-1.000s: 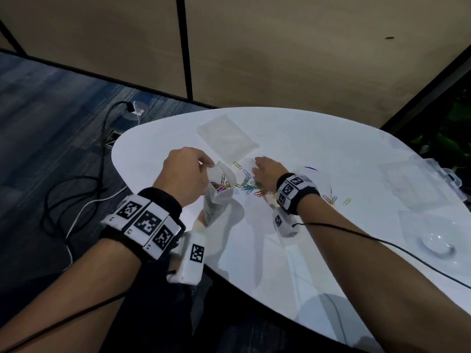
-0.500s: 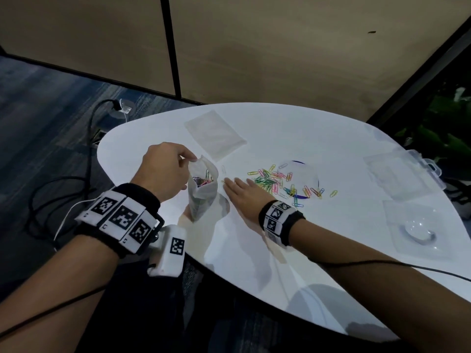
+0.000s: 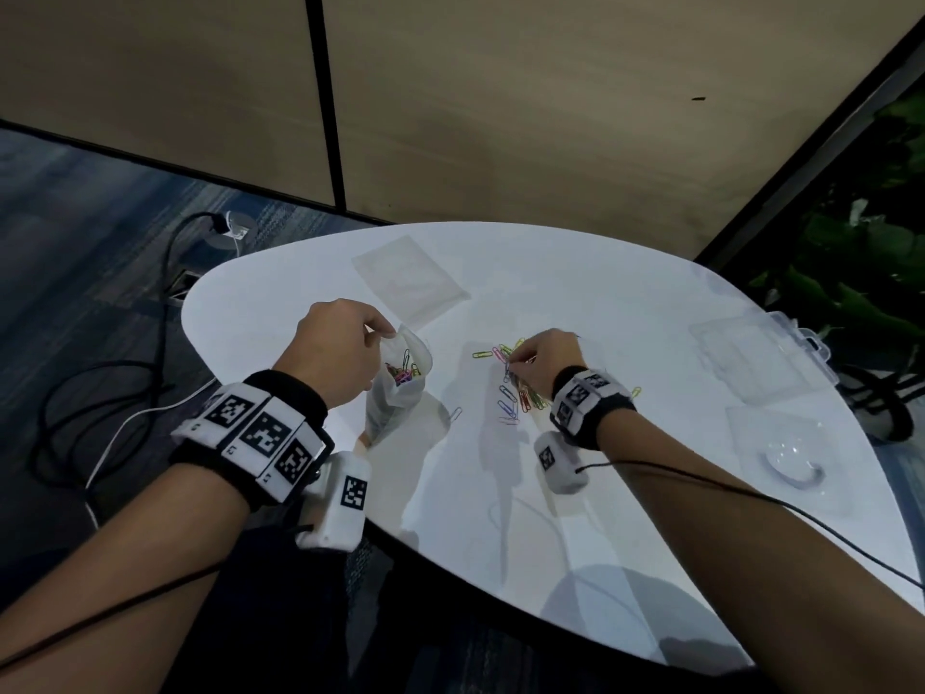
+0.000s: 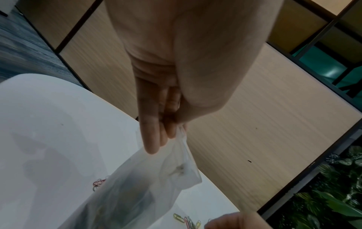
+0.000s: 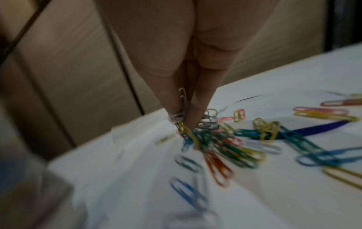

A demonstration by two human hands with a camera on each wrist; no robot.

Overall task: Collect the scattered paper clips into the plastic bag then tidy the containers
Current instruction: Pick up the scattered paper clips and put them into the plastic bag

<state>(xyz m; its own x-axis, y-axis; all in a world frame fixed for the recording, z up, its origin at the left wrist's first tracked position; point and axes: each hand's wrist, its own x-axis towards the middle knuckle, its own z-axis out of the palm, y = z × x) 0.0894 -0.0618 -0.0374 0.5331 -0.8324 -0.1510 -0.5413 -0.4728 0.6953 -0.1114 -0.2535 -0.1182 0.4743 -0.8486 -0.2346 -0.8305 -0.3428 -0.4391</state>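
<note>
So, left hand (image 3: 336, 349) pinches rim of small clear plastic bag (image 3: 400, 388), mouth open, few clips inside. Right hand (image 3: 545, 362) fingertips (image 5: 192, 114) pinch bunch from colourful paper clips (image 3: 515, 388) pile on white oval table (image 3: 650, 493). Tip: lift slowly, tangled clips dangle; bring bag closer. Farther: clear plastic containers (image 3: 761, 353) wait.

Black cables (image 3: 107, 393) on carpet — green plant (image 3: 851, 273) (perhaps potted) at right.

Office: wood partition panels (image 3: 500, 117), carpet (image 3: 75, 242), floor power outlet (image 3: 233, 231).
</note>
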